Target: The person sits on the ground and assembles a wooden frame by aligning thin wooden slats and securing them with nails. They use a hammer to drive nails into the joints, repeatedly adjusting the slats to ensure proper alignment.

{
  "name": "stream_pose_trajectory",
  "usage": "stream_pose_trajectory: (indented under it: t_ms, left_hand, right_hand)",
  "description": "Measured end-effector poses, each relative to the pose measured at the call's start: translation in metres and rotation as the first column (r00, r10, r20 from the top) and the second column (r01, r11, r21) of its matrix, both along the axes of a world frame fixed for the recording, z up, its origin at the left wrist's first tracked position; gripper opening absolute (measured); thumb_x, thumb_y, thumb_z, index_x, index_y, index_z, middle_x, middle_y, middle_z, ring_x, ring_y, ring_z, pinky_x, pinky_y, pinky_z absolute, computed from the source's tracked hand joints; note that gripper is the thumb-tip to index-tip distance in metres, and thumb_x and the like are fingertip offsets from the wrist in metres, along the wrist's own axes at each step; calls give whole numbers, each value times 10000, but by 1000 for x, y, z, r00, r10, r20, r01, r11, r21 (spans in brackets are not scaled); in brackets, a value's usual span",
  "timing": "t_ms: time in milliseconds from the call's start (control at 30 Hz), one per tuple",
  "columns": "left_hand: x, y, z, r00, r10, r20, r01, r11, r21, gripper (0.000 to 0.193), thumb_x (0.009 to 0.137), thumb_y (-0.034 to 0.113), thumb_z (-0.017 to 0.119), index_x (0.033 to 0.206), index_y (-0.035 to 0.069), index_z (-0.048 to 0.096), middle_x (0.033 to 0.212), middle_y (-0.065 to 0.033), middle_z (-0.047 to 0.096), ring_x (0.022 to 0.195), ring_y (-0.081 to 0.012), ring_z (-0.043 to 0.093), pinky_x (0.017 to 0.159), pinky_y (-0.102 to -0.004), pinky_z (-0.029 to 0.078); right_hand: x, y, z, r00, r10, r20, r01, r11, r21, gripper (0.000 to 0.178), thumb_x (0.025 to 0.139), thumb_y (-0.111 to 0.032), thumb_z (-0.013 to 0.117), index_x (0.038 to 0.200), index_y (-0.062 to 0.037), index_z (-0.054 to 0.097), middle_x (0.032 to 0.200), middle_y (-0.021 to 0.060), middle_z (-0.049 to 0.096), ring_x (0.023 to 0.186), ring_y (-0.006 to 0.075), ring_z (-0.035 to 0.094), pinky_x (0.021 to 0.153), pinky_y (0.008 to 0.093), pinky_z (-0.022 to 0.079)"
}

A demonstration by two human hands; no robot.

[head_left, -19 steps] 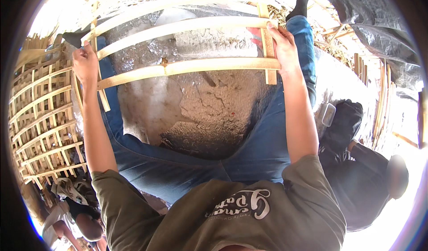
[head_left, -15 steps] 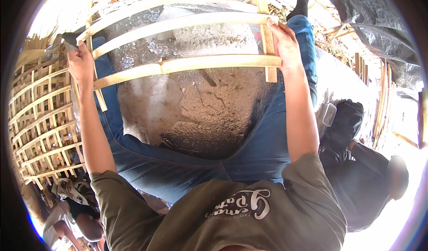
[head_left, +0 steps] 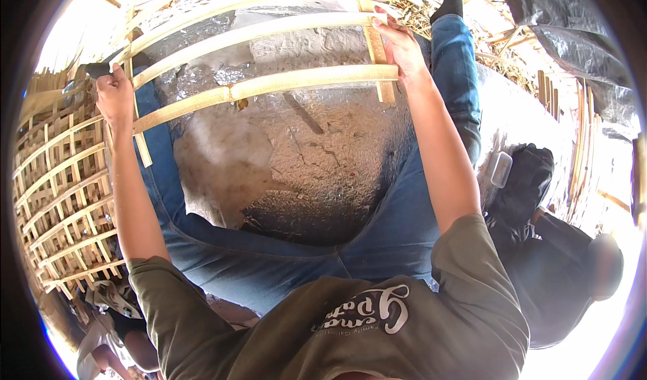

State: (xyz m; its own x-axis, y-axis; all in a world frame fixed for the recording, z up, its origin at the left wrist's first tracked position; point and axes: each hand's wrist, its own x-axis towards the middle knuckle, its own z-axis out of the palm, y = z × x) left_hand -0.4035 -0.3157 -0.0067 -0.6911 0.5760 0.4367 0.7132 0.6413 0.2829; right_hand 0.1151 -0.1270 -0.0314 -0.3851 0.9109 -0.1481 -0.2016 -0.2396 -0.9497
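A ladder-like frame of pale bamboo slats (head_left: 269, 81) is held up in front of me, over the space between my outstretched legs. Long strips run across it, joined to a shorter crosspiece (head_left: 375, 43) at the right and another (head_left: 143, 144) at the left. My left hand (head_left: 114, 98) is closed on the frame's left side, its thumb pointing up. At the right ends of the strips, my right hand (head_left: 404, 46) grips the frame beside the crosspiece. The far strips run out toward the bright upper edge, where glare hides detail.
Worn, shiny sheeting (head_left: 303, 157) covers the ground between my jeans-clad legs (head_left: 455, 76). A woven bamboo lattice (head_left: 64, 191) stands at the left. One person in dark clothing (head_left: 546, 279) sits at the right near a clear plastic box (head_left: 500, 169); another person (head_left: 108, 346) is at lower left.
The bamboo frame has shifted left, and its right end has risen slightly in the picture. Both hands moved with it, the right one further, keeping their grip.
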Motion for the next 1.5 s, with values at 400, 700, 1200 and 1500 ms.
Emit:
stream_pose_trajectory:
  t_ms: [400, 700, 1200, 1500]
  left_hand:
    - [17, 8, -15, 998, 28, 58, -24, 998, -57, 528, 977, 512, 518, 938, -3, 627, 863, -192, 703, 870, -425, 683, 828, -492, 504]
    - [14, 3, -28, 999, 27, -18, -29, 997, -76, 525, 974, 510, 524, 911, -1, 628, 820, -174, 712, 809, -389, 694, 771, -480, 512]
    - [8, 3, -40, 999, -44, -29, 39, 986, -160, 497, 936, 509, 580, 850, 20, 608, 806, -173, 685, 806, -411, 662, 766, -496, 494]
    - [44, 15, -18, 969, -45, -242, 22, 995, -97, 346, 936, 422, 622, 1124, 133, 656, 1147, -122, 656, 1104, -368, 600, 919, -538, 472]
  right_hand:
    - [6, 2, -25, 999, -18, 43, 19, 1000, -20, 807, 852, -224, 774, 1492, 32, 355, 1380, 181, 540, 1297, 263, 466, 1121, 377, 318]
    - [3, -9, -25, 1000, -18, -6, 17, 997, -72, 465, 872, -247, 756, 1249, 9, 663, 1432, 56, 534, 1294, 147, 469, 1093, 281, 315]
    - [3, -6, -40, 999, -37, 6, 37, 995, -94, 420, 886, -200, 744, 1260, -26, 665, 1193, 53, 678, 1265, 146, 492, 1100, 278, 292]
    - [15, 8, -65, 976, 10, 216, -36, 993, 116, 219, 914, -60, 687, 1122, -90, 745, 1176, 75, 696, 1407, 197, 413, 1162, 362, 272]
